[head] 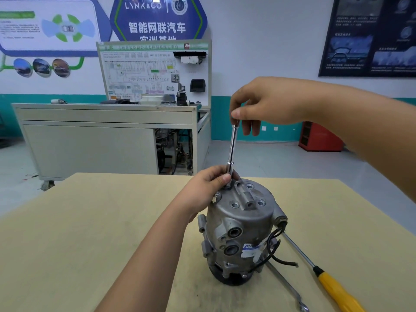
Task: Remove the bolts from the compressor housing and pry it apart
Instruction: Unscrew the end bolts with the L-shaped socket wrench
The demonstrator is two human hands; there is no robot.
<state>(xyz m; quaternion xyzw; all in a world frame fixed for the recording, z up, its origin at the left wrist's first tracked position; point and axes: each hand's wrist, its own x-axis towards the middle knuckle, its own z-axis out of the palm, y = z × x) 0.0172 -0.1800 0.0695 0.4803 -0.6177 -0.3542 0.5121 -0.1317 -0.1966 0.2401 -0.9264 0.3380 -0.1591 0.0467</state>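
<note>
Compressor housing (240, 221) is stood upright on the surface (112, 221), right of centre and about midway between the far and near edges. Dark round end is down, grey end cap is up.

Chrome extension bar (231, 149) is held near-vertical, its top tilted slightly right. Its lower end is seated on the far-left part of the end cap.

Top of the bar is pinched by the right hand (263, 104) between thumb and forefinger. The other fingers (252, 127) are loosely curled below the pinch and touch nothing.

Bottom of the bar is gripped by the left hand (209, 188), with thumb and fingers curled round it right at the cap. The hand is rested against the cap's left rim.

Recessed bolt holes (234, 204) are seen on the cap's top face. Whether bolts are seated in them cannot be told.

Black wire (275, 248) is looped out of the housing's right side, with its cut end lying on the surface.

Yellow-handled screwdriver (335, 289) is laid toward the near-right corner, shaft pointed at the housing. Wrench (286, 287) is laid flat between housing and screwdriver, one end at the near edge.
</note>
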